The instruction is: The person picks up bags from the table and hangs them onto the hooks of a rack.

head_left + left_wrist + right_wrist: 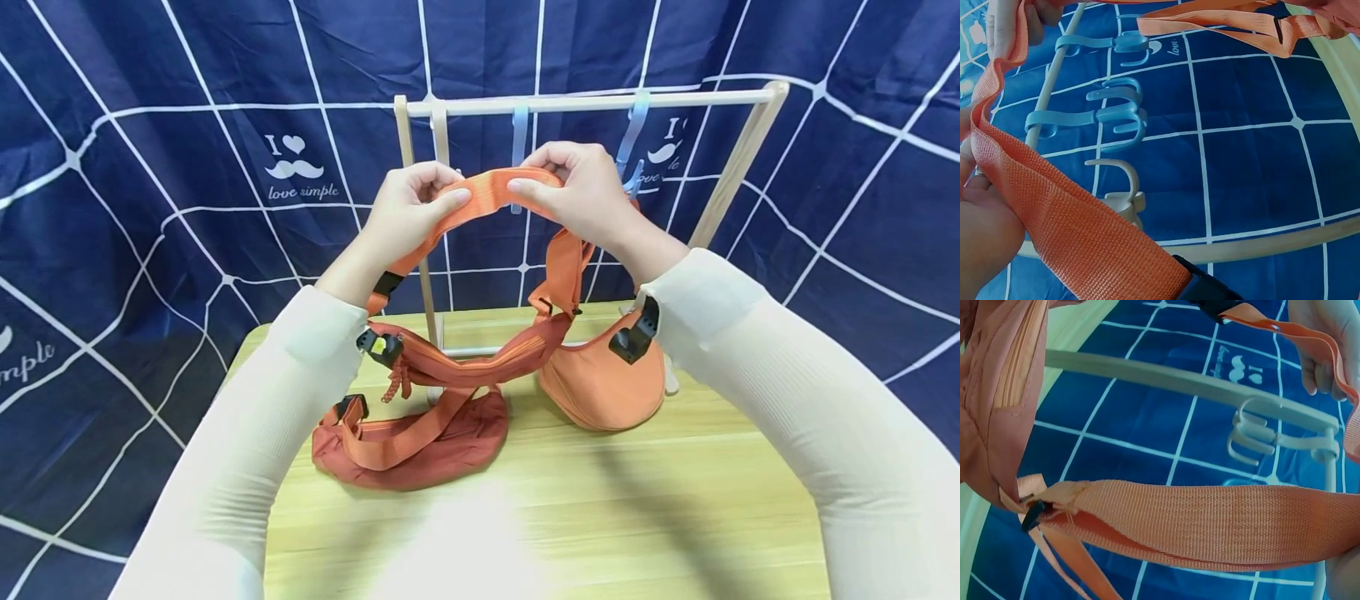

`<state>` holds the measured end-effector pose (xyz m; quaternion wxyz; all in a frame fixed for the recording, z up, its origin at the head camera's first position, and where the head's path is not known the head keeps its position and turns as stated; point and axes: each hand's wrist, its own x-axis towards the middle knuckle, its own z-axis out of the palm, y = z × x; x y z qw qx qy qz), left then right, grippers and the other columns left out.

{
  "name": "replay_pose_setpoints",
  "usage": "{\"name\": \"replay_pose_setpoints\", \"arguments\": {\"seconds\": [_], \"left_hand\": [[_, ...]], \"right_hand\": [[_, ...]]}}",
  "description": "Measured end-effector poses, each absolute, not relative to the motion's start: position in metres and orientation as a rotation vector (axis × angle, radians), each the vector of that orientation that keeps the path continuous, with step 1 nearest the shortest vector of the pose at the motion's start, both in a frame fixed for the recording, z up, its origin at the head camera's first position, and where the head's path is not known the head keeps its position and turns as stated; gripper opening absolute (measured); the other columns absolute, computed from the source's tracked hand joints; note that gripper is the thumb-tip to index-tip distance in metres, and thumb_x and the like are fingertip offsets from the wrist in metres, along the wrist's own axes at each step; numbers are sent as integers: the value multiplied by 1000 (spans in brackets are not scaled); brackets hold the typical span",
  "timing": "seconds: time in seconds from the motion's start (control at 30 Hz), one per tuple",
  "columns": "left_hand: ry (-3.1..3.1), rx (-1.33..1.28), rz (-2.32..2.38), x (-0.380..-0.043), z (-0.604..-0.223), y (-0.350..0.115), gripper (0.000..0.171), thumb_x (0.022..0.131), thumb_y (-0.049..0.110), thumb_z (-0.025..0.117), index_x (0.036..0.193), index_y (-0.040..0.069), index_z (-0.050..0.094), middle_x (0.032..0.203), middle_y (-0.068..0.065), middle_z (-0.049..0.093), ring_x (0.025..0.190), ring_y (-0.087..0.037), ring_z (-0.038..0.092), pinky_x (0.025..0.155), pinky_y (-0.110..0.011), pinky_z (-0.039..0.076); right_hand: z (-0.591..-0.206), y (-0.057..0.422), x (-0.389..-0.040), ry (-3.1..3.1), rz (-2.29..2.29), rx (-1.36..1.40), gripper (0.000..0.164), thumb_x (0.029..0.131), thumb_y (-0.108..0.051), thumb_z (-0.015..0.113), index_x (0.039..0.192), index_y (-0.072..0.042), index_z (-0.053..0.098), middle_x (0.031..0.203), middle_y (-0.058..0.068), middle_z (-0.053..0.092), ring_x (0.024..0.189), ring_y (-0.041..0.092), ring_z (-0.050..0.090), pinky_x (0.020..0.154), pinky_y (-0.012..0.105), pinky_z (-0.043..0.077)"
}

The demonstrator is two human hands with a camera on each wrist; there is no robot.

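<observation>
A rust-red belt bag [480, 367] hangs in the air by its orange webbing strap [491, 190], zip upward. My left hand [411, 204] pinches the left side of the strap's raised arch between thumb and fingers. A short distance away, my right hand [585, 196] pinches the same strap, thumb on the near face. In the left wrist view, the strap [1085, 212] runs from the left hand down to a black buckle [1207, 287]. The right wrist view shows the bag's zipped side [997, 412], joined to the strap at a black adjuster [1034, 515].
Behind the hands stands a wooden rack [562, 102] bearing a beige hook [440, 133] and blue hooks [520, 137]. An orange bag [600, 379] hangs at its right side. Another rust-red belt bag [472, 442] lies on the wooden table [585, 517]. A dark blue curtain [225, 67] surrounds everything.
</observation>
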<state>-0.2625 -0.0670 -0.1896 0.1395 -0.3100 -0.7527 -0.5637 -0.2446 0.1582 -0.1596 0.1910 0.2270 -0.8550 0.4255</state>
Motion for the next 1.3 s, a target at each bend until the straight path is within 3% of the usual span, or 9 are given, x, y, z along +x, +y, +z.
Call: {"name": "replay_pose_setpoints", "arguments": {"seconds": [0.47, 1.03, 1.3], "left_hand": [[-2218, -821, -1538, -274, -190, -36, 17, 91, 15, 66, 98, 0, 68, 78, -8, 58, 72, -21, 51, 64, -25, 41], [-2277, -532, -1379, -289, -198, -9, 16, 91, 22, 67, 99, 8, 70, 82, -1, 62, 76, -14, 53, 69, -23, 40], [-2244, -484, -1380, -296, -199, -4, 17, 91, 20, 66, 100, 6, 70, 89, -4, 65, 81, -16, 56, 73, -24, 41]], "right_hand": [[-156, 176, -259, -2444, 1126, 449, 30, 86, -31, 72, 101, -6, 71, 88, 5, 66, 76, 18, 57, 65, 25, 46], [-166, 186, -282, -2431, 1008, 353, 30, 87, -33, 70, 101, -7, 71, 85, 2, 66, 74, 15, 55, 63, 25, 42], [-167, 182, -292, -2414, 992, 303, 30, 88, -34, 69, 102, -8, 71, 87, 2, 66, 75, 14, 57, 64, 24, 42]]}}
